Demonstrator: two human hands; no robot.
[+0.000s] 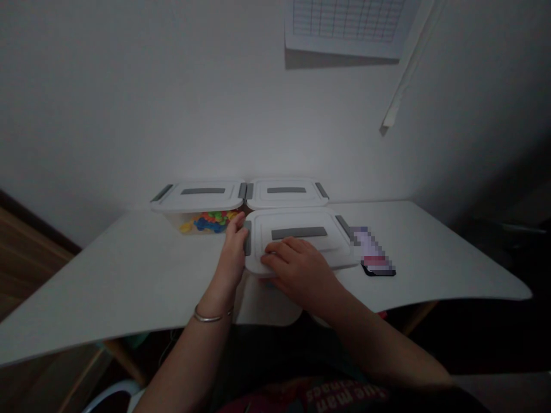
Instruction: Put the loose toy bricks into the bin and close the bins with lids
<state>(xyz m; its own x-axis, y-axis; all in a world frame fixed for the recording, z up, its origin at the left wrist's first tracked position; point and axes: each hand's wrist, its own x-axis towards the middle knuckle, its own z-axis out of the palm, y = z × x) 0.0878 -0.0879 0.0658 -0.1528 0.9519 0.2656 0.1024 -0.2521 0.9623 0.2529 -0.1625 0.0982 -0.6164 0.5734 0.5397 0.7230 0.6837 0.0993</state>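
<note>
A white storage box lid [301, 255] with grey side latches and a grey handle tops the nearest box, whose body is mostly hidden. My left hand [235, 246] is against the box's left side by the grey latch [247, 237], its fingers stretched forward and apart. Over the front left of the lid rests my right hand [299, 267], fingers loosely bent and lying on top. Behind my left hand stands a clear box [174, 219] with a white lid, holding colourful plastic pieces [209, 222]. Beside it, a similar lidded box [287, 199] stands against the wall.
A phone [374, 255] with a blurred-out screen lies right of the nearest box. The white table [142, 269] has a notched front edge close to my body. Above hang a sheet with a printed grid [342, 26] and a pale strip [407, 74].
</note>
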